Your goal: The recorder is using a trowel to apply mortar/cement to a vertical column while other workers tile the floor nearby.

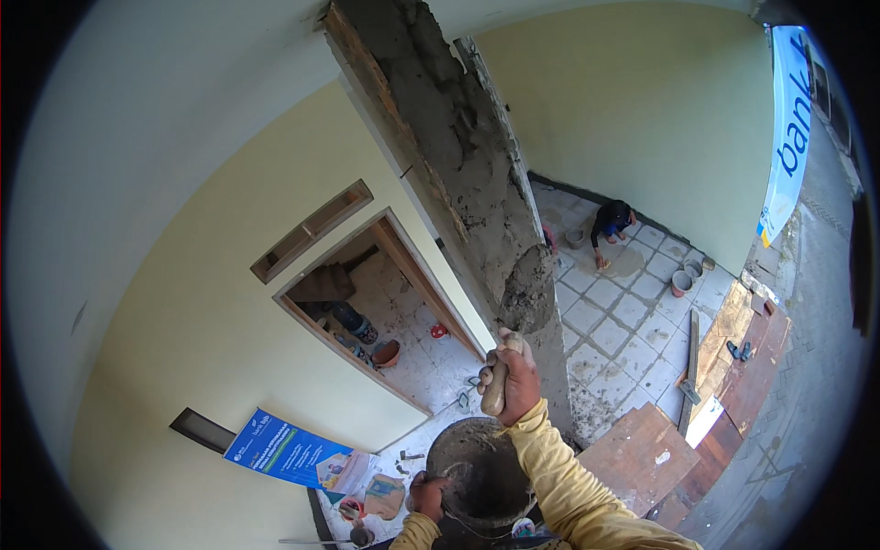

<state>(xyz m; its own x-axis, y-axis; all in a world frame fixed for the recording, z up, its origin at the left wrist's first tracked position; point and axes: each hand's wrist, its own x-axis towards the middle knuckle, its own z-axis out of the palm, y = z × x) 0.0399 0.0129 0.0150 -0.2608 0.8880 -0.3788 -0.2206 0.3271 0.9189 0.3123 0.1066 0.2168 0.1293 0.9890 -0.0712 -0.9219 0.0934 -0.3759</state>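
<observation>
One view only, worn on the head, high above a tiled floor (632, 321) and looking steeply down along a rough mortar-covered column (467, 165). Wide fisheye, so walls and the doorway (376, 302) bend toward the rim. Close to the column's face and to a bucket (481, 472) at the lower edge; far from the crouching person (610, 225) below.

The bucket (481, 472) hides most of the left hand (427, 495).

Trowel (513, 321) against pillar (458, 165); bucket (481, 472) below, tiled floor (632, 321) right.
</observation>
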